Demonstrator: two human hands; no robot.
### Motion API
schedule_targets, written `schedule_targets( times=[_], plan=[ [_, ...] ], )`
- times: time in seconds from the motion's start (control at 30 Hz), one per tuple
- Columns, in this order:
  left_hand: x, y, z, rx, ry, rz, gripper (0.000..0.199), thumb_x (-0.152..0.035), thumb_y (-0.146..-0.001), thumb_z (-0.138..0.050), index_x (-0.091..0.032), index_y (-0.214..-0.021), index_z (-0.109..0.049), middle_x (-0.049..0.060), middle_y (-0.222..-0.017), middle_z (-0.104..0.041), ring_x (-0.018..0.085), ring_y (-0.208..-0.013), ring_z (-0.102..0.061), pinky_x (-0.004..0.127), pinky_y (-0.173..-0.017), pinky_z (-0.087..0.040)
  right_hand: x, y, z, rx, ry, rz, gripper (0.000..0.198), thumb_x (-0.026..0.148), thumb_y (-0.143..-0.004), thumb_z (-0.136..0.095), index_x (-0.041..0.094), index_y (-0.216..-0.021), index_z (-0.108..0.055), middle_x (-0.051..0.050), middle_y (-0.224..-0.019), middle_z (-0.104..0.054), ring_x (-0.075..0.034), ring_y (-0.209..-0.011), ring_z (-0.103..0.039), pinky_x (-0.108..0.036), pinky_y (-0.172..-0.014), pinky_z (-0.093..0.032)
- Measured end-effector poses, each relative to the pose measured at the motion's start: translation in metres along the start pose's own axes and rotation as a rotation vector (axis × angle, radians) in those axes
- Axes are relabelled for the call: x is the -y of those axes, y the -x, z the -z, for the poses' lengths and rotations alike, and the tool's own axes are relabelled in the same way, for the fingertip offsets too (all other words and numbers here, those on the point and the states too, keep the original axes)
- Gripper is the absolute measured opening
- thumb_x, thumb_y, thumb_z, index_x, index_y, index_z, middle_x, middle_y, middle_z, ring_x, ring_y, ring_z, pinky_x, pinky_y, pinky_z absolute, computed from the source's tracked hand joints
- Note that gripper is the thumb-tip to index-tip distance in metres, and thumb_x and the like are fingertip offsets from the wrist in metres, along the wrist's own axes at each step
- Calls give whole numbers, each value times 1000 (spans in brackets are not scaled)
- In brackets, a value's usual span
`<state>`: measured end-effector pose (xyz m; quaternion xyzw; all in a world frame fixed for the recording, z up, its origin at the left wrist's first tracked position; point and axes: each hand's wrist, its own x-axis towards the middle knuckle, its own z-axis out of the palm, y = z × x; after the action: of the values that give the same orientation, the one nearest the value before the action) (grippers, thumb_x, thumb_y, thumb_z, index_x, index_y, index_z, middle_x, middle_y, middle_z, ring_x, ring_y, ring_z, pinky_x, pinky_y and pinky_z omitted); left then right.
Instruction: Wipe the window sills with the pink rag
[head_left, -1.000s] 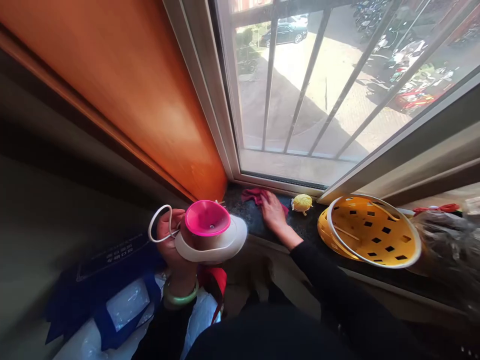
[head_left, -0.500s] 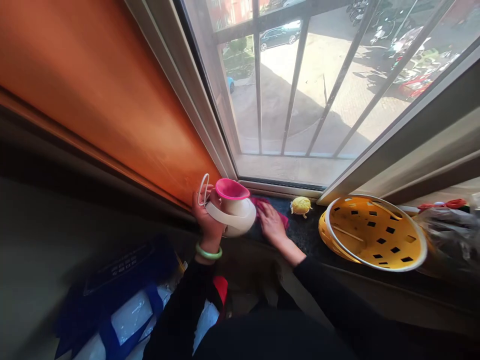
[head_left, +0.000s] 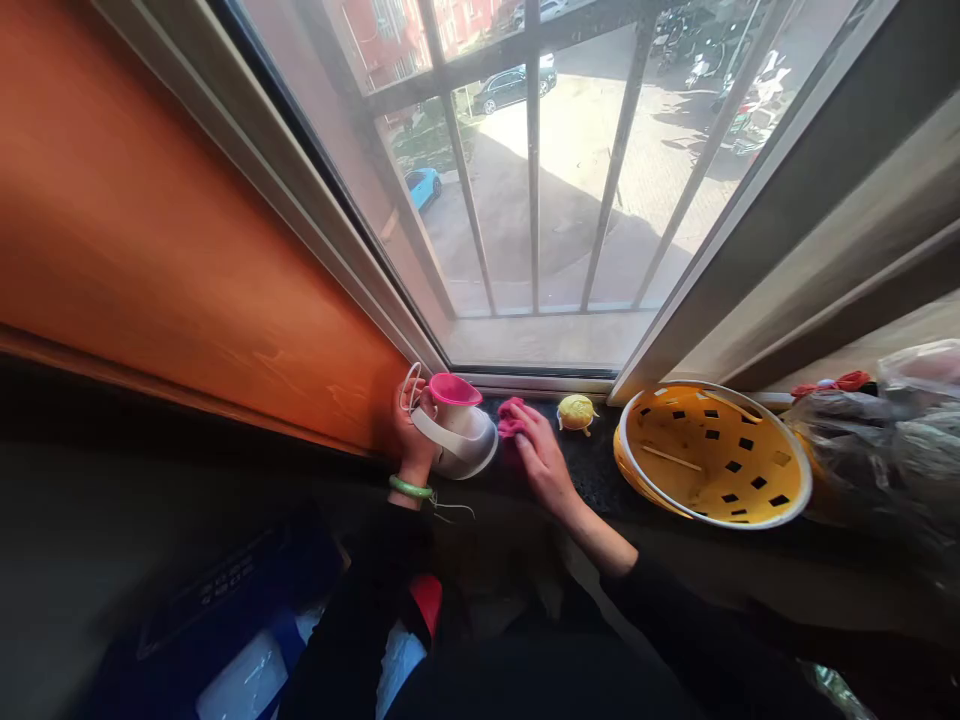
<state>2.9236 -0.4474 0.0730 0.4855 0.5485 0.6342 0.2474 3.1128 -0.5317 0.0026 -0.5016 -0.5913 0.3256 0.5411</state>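
My left hand (head_left: 411, 428), with a green bangle on its wrist, grips the left side of a white, rounded facial steamer (head_left: 466, 450) with a pink cone on top. The steamer is at the left end of the dark windowsill, close to the orange panel; its underside is hard to make out. A white cord loops up beside my left fingers. My right hand (head_left: 541, 455) is closed over a bunched pink cloth (head_left: 511, 416), just right of the steamer. A small yellow turtle figure (head_left: 577, 413) sits on the sill to the right of that hand.
A yellow woven basket (head_left: 637, 465) with a white rim stands on the sill (head_left: 592, 465) at the right. Beyond it lie clear plastic bags (head_left: 847, 440). The barred window (head_left: 525, 230) rises behind. Below left are a dark blue bag (head_left: 217, 600) and white packages.
The steamer sits lower and nearer the left corner, still in my left hand. The pink cloth, spread under my right fingers before, is now bunched up. My view has shifted right.
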Motion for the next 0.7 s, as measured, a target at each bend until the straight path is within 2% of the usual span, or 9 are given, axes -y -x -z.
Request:
schedule_targets(
  times=[0.07,0.13,0.23,0.3,0.37,0.43,0.53,0.6,0.7],
  plan=[
    [2,0,0,-2,7,1,43,-58,-83,-74,-19,-97,-60,3,-87,-63,14,-76,-61,27,-70,-50,4,-24,-24,94,-15,83,49,27,-103,-40,23,-149,-55,-10,-155,-51,-22,-147,-44,-44,-124,-38],
    [2,1,-1,-8,-3,-5,43,-60,-83,-72,-20,-94,-60,2,-85,-63,14,-75,-60,28,-71,-50,-2,-52,-46,161,-11,110,47,23,-101,-41,21,-143,-60,-10,-152,-54,-22,-145,-46,-43,-123,-38],
    [-2,3,-2,-35,-60,-53,45,-61,-82,-71,-20,-92,-59,2,-84,-62,14,-73,-58,29,-71,-49,-23,-88,-63,258,-12,21,40,19,-99,-40,20,-123,-72,-9,-135,-67,-21,-129,-59,-40,-116,-45],
    [-7,4,-4,-71,-98,-103,44,-61,-82,-71,-20,-91,-57,2,-85,-62,15,-74,-58,30,-73,-49,-36,-91,-66,279,8,-51,40,17,-98,-39,20,-118,-73,-9,-125,-71,-21,-120,-63,-40,-111,-49],
    [-10,7,-6,-110,-127,-141,42,-60,-85,-68,-21,-93,-55,2,-87,-61,16,-77,-58,31,-76,-49,-45,-72,-63,212,75,-73,41,18,-97,-41,18,-124,-71,-12,-128,-68,-24,-121,-62,-43,-110,-50],
    [-11,10,-6,-128,-141,-149,39,-58,-88,-66,-22,-95,-54,2,-88,-60,16,-79,-58,32,-78,-49,-49,-37,-57,130,146,-49,43,20,-96,-45,17,-133,-67,-16,-136,-62,-28,-125,-59,-47,-108,-51],
    [-10,13,-6,-116,-128,-118,37,-56,-90,-65,-22,-99,-53,3,-91,-60,17,-80,-59,32,-77,-49,-44,5,-40,94,87,-69,43,28,-98,-47,19,-137,-61,-16,-131,-64,-28,-118,-64,-45,-100,-55],
    [-8,14,-6,-103,-102,-92,37,-56,-90,-65,-22,-100,-54,3,-90,-60,17,-78,-60,32,-75,-49,-30,4,-26,-7,-31,-148,40,36,-98,-49,19,-133,-60,-14,-123,-68,-27,-111,-67,-43,-96,-57],
    [-9,12,-3,-78,-32,-71,40,-57,-87,-70,-22,-100,-55,3,-89,-62,17,-77,-61,31,-73,-50,7,-37,-7,-166,-221,-159,41,46,-94,-58,20,-125,-59,-14,-122,-69,-28,-111,-67,-45,-100,-55]
  ],
)
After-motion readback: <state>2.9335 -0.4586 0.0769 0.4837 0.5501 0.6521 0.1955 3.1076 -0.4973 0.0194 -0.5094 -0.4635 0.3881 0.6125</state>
